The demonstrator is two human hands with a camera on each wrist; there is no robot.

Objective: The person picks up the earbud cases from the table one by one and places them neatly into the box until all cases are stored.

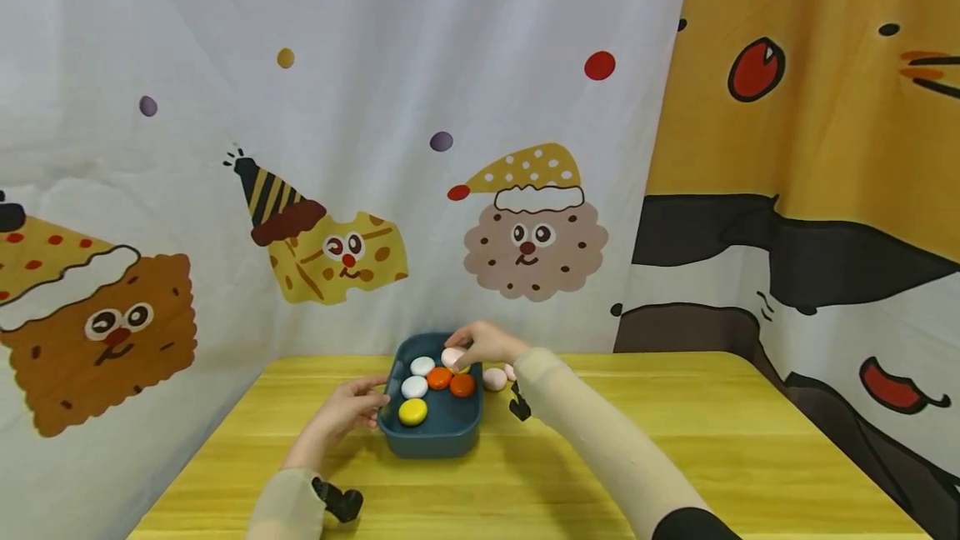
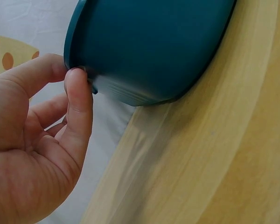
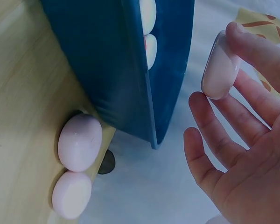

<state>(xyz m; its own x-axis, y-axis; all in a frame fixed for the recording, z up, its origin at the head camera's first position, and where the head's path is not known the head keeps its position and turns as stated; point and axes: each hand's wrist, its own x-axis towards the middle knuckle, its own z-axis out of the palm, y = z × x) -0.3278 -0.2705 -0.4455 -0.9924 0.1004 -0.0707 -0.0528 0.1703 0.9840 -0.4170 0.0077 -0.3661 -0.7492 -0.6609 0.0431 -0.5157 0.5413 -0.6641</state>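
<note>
A dark blue plastic bin [image 1: 431,446] stands on the table. My left hand [image 1: 348,408] pinches its left rim between thumb and forefinger, as the left wrist view shows up close. My right hand [image 1: 486,342] is over the bin's far right part. Between its thumb and fingers it holds a smooth pale pink disc [image 3: 219,70], above the rim. Inside the bin lie glossy rounded discs: white ones [image 1: 414,387], orange-red ones [image 1: 439,378] and a yellow one [image 1: 412,412] at the near left. Another yellow piece is mostly hidden under the right hand.
Two pale pink rounded pieces [image 3: 80,142] lie on the table just right of the bin, close together. Wooden tabletop [image 1: 637,440] extends to both sides. Behind the table's far edge hangs a white curtain [image 1: 420,232] with cartoon prints.
</note>
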